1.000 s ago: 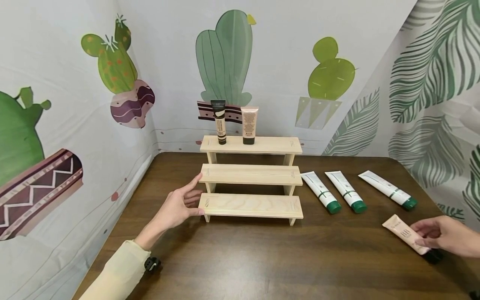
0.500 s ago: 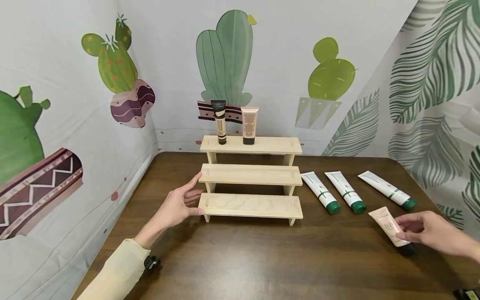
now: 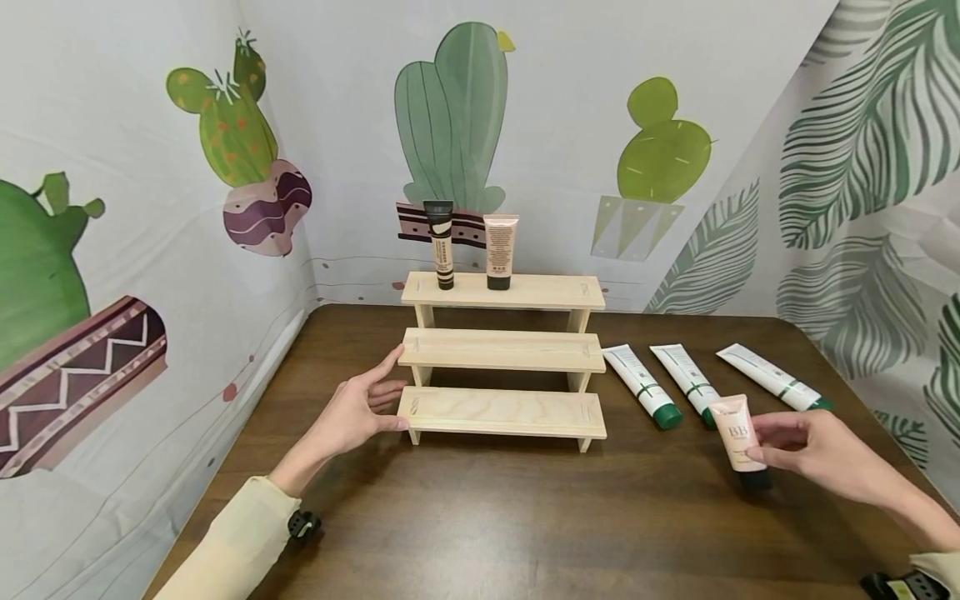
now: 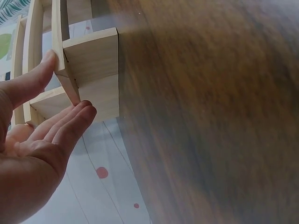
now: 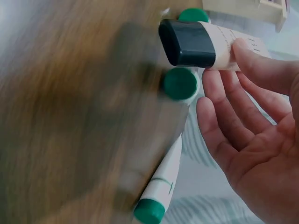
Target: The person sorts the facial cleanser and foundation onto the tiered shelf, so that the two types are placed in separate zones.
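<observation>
Above the worktop point(image 3: 480, 517), the beige tube point(image 3: 737, 437) pinched in the fingers of the right hand point(image 3: 817, 450) has been carried leftward, narrowing the gap to the rack point(image 3: 506, 350) touched by the left hand point(image 3: 354, 418), fingers outstretched.

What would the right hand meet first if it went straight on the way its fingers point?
Probably the middle white tube, lying beyond the beige tube that the right hand holds. Height is unclear, so it might pass over.
</observation>
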### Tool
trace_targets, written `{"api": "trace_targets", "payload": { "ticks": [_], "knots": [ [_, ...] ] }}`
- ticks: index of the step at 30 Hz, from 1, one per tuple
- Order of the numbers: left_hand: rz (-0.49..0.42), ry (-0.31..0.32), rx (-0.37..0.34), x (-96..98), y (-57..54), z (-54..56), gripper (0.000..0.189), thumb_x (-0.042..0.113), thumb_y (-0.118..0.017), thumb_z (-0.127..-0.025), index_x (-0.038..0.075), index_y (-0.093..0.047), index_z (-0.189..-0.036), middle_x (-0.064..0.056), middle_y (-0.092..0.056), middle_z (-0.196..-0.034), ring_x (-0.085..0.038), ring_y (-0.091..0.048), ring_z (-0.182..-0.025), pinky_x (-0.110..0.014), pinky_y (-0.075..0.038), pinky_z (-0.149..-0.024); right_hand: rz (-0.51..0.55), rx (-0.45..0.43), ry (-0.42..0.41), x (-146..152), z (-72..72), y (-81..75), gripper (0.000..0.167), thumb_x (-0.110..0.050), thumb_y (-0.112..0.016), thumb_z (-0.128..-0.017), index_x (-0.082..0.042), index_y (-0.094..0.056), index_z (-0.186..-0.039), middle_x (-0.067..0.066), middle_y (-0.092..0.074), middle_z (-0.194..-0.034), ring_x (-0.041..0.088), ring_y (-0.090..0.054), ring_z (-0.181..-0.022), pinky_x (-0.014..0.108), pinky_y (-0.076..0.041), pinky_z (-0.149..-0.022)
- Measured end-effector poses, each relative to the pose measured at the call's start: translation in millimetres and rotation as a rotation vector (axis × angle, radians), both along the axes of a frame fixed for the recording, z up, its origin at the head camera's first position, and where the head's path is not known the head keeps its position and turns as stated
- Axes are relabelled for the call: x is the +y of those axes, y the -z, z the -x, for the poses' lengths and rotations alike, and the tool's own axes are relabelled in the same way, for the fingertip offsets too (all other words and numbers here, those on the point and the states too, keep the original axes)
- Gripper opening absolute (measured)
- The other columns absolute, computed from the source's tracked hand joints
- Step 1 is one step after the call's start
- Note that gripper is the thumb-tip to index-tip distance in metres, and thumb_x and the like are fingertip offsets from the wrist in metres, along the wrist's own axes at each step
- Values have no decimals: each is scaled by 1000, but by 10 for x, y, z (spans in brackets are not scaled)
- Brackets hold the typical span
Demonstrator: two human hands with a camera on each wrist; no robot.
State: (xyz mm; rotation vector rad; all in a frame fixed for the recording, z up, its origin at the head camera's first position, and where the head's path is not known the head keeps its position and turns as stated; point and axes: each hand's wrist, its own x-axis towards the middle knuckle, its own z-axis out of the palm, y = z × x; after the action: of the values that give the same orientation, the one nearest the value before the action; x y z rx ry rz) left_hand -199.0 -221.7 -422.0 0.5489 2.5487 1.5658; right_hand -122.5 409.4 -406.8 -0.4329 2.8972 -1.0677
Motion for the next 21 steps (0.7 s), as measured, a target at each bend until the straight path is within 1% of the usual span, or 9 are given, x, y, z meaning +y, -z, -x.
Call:
{"api": "trace_targets", "payload": {
  "ticks": [4, 9, 16, 19, 21],
  "knots": [
    [-9, 5, 0, 1, -6, -2, 112, -9, -89, -79, 23, -30, -168, -36, -59, -137, -42, -64, -125, -48, -55, -103, 21, 24, 16, -118, 40, -36, 35, -2, -83, -88, 11, -72, -119, -1, -78, -93, 1, -70, -82, 19, -57, -61],
    [0, 2, 9, -3, -13, -4, 113, -9, -89, -78, 22, -29, -169, -36, -59, -137, -42, -64, -125, -47, -55, -104, 39, 68, 35, -231, 95, -70, 36, -2, -85, -87, 11, -72, -118, 8, -78, -93, 1, -70, -82, 16, -56, -62],
    [17, 1, 16, 7, -14, 0, 113, -8, -90, -78, 22, -29, -169, -33, -60, -138, -42, -62, -127, -48, -54, -105, 62, 111, 72, -385, 145, -133, 33, -3, -84, -89, 8, -73, -118, 7, -79, -95, 1, -71, -83, 15, -57, -64],
    [8, 0, 14, 1, 6, 4, 115, -8, -90, -78, 23, -28, -169, -33, -60, -139, -42, -61, -129, -48, -54, -105, 76, 121, 87, -461, 171, -174, 34, -5, -84, -90, 8, -73, -119, 10, -79, -98, 0, -71, -84, 15, -58, -65],
    [-12, 2, 2, -13, 28, 8, 117, -8, -90, -78, 25, -26, -169, -34, -58, -140, -42, -60, -130, -49, -53, -106, 97, 125, 93, -521, 189, -201, 34, -6, -84, -90, 9, -73, -119, 13, -78, -100, 0, -71, -85, 16, -59, -66]
  ]
}}
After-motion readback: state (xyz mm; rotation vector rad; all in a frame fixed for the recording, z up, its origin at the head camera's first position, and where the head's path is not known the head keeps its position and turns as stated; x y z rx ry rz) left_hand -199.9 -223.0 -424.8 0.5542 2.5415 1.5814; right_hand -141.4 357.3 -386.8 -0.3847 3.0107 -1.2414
